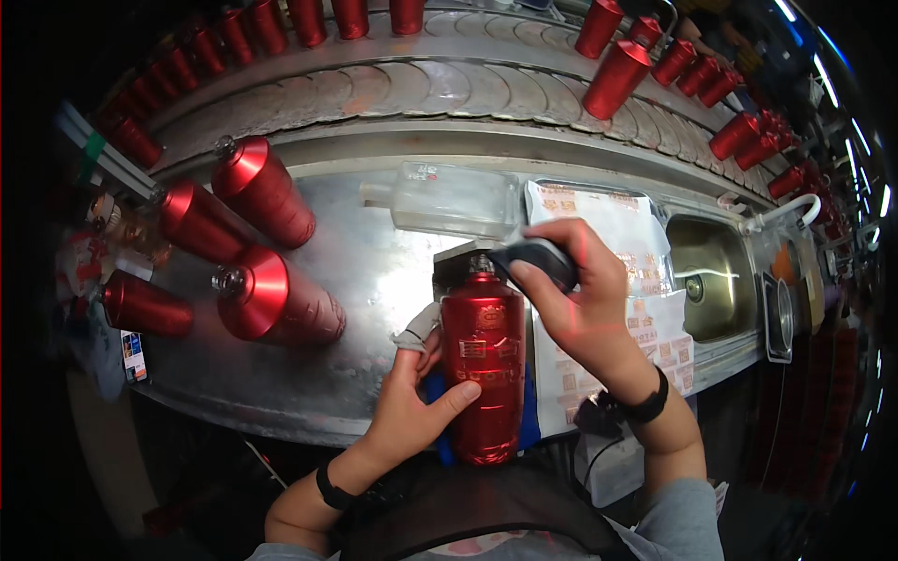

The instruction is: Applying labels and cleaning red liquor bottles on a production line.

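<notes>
A glossy red bottle (483, 374) with raised lettering stands in front of me, its clear neck pointing away. My left hand (426, 402) grips its left side, thumb across the front; a pale wrap covers a fingertip or two. In my right hand (589, 299) is a black, rounded handheld object (541, 265), whose exact kind I cannot make out. Its tip is beside the bottle's neck, and I cannot tell whether they touch. Behind the neck sits a dark block (454, 266). Beneath the bottle a blue piece (529, 411) shows.
Several red bottles (281, 299) stand at left on the metal table (365, 271). A clear glass bottle (449, 201) lies beyond my hands. Printed paper (599, 224) covers the right side, near a sink (716, 271). A slatted conveyor (449, 89) carrying red bottles (617, 79) runs behind.
</notes>
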Tool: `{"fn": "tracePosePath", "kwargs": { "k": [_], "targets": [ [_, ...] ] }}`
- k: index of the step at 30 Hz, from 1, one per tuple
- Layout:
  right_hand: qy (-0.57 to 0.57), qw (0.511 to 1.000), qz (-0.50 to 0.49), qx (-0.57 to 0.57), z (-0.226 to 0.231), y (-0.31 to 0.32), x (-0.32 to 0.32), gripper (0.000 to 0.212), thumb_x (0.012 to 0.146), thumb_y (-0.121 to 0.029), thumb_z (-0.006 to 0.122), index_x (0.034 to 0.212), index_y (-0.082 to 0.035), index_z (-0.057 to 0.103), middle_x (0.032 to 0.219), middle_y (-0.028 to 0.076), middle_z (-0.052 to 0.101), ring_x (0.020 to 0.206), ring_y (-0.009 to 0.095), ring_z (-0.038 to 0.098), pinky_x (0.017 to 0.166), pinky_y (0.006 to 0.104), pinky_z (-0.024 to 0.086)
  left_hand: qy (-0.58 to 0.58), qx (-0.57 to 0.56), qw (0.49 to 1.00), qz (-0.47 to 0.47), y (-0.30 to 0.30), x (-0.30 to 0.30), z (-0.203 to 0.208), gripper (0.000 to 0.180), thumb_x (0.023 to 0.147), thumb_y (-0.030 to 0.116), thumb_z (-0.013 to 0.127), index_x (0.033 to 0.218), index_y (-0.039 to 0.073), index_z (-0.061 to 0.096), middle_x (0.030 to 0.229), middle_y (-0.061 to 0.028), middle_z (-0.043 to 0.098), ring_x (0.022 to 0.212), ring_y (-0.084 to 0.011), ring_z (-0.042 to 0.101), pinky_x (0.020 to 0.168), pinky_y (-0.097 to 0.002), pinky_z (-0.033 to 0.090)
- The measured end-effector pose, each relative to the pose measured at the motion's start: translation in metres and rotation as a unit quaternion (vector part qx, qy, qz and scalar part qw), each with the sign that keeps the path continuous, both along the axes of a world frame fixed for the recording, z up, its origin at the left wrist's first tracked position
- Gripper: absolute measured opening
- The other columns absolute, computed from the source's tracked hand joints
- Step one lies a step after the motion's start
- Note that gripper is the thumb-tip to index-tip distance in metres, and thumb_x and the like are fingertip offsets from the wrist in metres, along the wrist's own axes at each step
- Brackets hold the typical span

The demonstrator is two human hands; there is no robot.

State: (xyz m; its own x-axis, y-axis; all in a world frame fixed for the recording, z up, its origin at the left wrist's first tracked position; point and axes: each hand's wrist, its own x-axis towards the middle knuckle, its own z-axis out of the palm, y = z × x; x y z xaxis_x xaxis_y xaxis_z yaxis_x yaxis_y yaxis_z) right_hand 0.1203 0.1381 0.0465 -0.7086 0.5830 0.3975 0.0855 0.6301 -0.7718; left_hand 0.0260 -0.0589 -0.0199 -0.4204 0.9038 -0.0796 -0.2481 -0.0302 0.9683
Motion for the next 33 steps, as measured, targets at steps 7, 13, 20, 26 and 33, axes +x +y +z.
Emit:
{"fn": "tracePosePath", "kwargs": {
  "k": [7, 13, 20, 26, 33],
  "targets": [
    [0.036, 0.965, -0.078, -0.246, -0.018, -0.033, 0.049, 0.028, 0.085, -0.004, 0.071, 0.109, -0.001, 0.057, 0.091, 0.003, 0.063, 0.081, 0.006, 0.059, 0.07, 0.0216, 0.048, 0.481, 0.01, 0.876, -0.017, 0.006, -0.023, 0.012, 0.05, 0.093, 0.056, 0.052, 0.123, 0.021, 0.07, 0.149, -0.0332, 0.031, 0.126, -0.0468, 0.046, 0.106, -0.0491, 0.035],
    [0.063, 0.932, -0.071, -0.349, -0.035, -0.047, 0.058, 0.027, 0.088, -0.005, 0.069, 0.109, -0.001, 0.052, 0.092, 0.002, 0.062, 0.082, 0.005, 0.057, 0.071, 0.0201, 0.047, 0.561, 0.011, 0.827, -0.003, 0.027, -0.033, 0.018, 0.055, 0.098, 0.053, 0.042, 0.119, 0.011, 0.07, 0.147, -0.0323, 0.036, 0.125, -0.0462, 0.048, 0.105, -0.0479, 0.035],
    [0.081, 0.922, -0.066, -0.374, -0.039, -0.048, 0.06, 0.027, 0.089, -0.005, 0.069, 0.109, -0.001, 0.051, 0.091, 0.002, 0.061, 0.081, 0.005, 0.058, 0.07, 0.0199, 0.048, 0.549, 0.029, 0.835, 0.017, 0.041, -0.033, 0.021, 0.04, 0.095, 0.046, 0.054, 0.121, 0.02, 0.07, 0.15, -0.0275, 0.036, 0.132, -0.0474, 0.041, 0.106, -0.0583, 0.031],
    [0.088, 0.915, -0.082, -0.384, -0.037, -0.052, 0.07, 0.024, 0.088, -0.001, 0.067, 0.107, -0.001, 0.052, 0.091, 0.003, 0.061, 0.082, 0.005, 0.058, 0.07, 0.0199, 0.048, 0.631, 0.011, 0.775, -0.002, 0.034, -0.032, 0.032, 0.035, 0.092, 0.044, 0.059, 0.109, 0.018, 0.074, 0.151, -0.028, 0.034, 0.135, -0.0503, 0.035, 0.109, -0.0613, 0.024],
    [0.056, 0.912, -0.084, -0.398, -0.039, -0.05, 0.083, 0.025, 0.085, 0.002, 0.067, 0.105, -0.002, 0.053, 0.09, 0.003, 0.062, 0.081, 0.006, 0.059, 0.071, 0.0205, 0.048, 0.651, -0.016, 0.757, -0.052, 0.028, -0.026, 0.034, 0.044, 0.093, 0.05, 0.052, 0.123, 0.021, 0.069, 0.154, -0.0283, 0.028, 0.139, -0.049, 0.03, 0.111, -0.0611, 0.018]
  ]
}}
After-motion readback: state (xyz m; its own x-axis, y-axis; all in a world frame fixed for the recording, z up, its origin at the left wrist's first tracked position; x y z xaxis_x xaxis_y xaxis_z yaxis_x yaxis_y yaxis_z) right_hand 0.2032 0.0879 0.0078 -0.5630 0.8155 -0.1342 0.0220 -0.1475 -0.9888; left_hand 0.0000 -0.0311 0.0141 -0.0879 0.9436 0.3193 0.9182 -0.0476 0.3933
